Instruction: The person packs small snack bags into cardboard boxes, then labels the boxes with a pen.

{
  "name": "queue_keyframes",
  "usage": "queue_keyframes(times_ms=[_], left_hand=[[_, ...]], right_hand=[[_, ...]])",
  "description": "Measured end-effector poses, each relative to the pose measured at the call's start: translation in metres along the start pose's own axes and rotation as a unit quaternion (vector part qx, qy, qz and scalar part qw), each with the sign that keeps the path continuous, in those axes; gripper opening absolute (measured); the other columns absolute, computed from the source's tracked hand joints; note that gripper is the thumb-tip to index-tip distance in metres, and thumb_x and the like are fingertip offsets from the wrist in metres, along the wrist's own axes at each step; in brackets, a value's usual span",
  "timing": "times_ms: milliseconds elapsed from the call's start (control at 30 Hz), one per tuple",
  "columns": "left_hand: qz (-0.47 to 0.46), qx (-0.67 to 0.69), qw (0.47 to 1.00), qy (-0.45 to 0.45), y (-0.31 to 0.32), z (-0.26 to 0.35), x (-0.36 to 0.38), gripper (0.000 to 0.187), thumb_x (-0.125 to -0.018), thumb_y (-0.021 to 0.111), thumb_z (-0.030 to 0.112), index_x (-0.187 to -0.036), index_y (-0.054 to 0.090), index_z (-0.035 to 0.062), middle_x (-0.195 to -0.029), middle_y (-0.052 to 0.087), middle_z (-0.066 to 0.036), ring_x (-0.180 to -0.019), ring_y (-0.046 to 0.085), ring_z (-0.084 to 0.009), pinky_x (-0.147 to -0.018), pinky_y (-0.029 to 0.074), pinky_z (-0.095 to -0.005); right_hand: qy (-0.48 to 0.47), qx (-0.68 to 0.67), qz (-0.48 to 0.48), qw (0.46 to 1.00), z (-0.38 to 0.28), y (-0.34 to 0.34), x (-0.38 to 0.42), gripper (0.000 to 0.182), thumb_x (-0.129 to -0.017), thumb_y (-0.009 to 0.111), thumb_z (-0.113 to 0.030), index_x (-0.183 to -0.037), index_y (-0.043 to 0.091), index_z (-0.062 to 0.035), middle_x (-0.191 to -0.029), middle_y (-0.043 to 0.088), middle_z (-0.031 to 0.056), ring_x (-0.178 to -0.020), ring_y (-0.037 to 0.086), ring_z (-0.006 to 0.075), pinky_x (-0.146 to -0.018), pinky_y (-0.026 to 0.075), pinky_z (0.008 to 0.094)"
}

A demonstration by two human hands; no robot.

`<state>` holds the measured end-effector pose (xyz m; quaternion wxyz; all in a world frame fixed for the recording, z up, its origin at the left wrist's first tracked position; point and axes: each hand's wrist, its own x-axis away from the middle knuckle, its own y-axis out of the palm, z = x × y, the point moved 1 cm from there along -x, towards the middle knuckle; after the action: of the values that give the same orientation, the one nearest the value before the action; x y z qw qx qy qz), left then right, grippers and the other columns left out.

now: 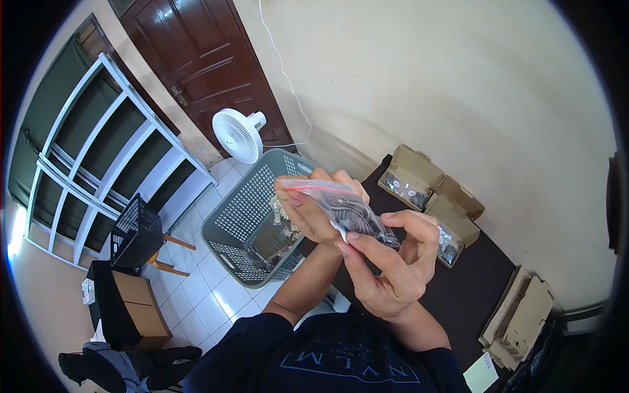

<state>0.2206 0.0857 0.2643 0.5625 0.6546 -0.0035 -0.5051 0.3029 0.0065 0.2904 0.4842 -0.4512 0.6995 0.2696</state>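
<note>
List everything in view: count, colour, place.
Zip bag: 1, clear, in both hands
Basket: 1, grey-green, left of table
Table: 1, dark, right
Open boxes: 2, brown, on table
Flattened cardboard: several, brown, lower right
Paper: 1, pale, bottom right
Fan: 1, white, beyond basket
Door: 1, brown, upper left
Frame: 1, pale, left
Curtain: 1, green, behind frame
Crate: 1, dark, left
Stool: 1, orange-brown, under crate
Cabinet: 1, brown, lower left
Dark-and-grey shape: 1, lower left, unclear
Shirt: 1, black, bottom
Left hand: 1, bare, holding bag
Right hand: 1, bare, pinching bag
</note>
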Motion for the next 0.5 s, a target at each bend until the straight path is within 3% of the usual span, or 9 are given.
queue_keyframes(times_ms=[67,100,167,500], left_hand=[[0.043,-0.001,0.999,0.000,0.002,0.000,0.001,0.052,-0.098,0.050,0.023,-0.140,0.027,0.0018,-0.074,0.046,-0.011,-0.051,0.044,-0.0179,-0.042,0.042,-0.0277],[0.043,-0.002,0.999,-0.001,0.002,0.001,0.002,0.052,-0.098,0.050,0.023,-0.140,0.027,0.0018,-0.074,0.046,-0.011,-0.051,0.044,-0.0179,-0.042,0.042,-0.0277],[0.035,-0.038,0.999,0.001,0.003,0.002,0.001,0.049,-0.098,0.049,0.026,-0.136,0.029,0.0018,-0.075,0.047,-0.011,-0.053,0.044,-0.0171,-0.044,0.042,-0.0271],[0.005,-0.221,0.975,0.011,0.001,0.013,-0.004,0.041,-0.099,0.045,0.039,-0.114,0.038,0.0017,-0.081,0.052,-0.009,-0.063,0.048,-0.0133,-0.054,0.042,-0.0240]], right_hand=[[0.016,0.004,0.001,1.000,-0.001,0.002,-0.002,0.029,-0.059,0.083,-0.005,-0.086,0.074,-0.0094,-0.100,0.058,0.0117,-0.085,0.053,0.0248,-0.070,0.043,0.0338],[0.017,0.004,0.001,1.000,0.000,0.002,-0.002,0.029,-0.059,0.083,-0.005,-0.086,0.074,-0.0094,-0.100,0.058,0.0117,-0.085,0.053,0.0248,-0.070,0.043,0.0338],[0.012,0.000,-0.022,1.000,0.000,0.003,-0.002,0.022,-0.062,0.082,-0.003,-0.082,0.074,-0.0076,-0.102,0.052,0.0120,-0.092,0.053,0.0266,-0.075,0.043,0.0336],[0.044,-0.046,-0.002,0.998,0.001,0.012,-0.001,0.021,-0.067,0.078,0.005,-0.083,0.066,-0.0029,-0.107,0.051,0.0146,-0.096,0.054,0.0263,-0.080,0.047,0.0351]])
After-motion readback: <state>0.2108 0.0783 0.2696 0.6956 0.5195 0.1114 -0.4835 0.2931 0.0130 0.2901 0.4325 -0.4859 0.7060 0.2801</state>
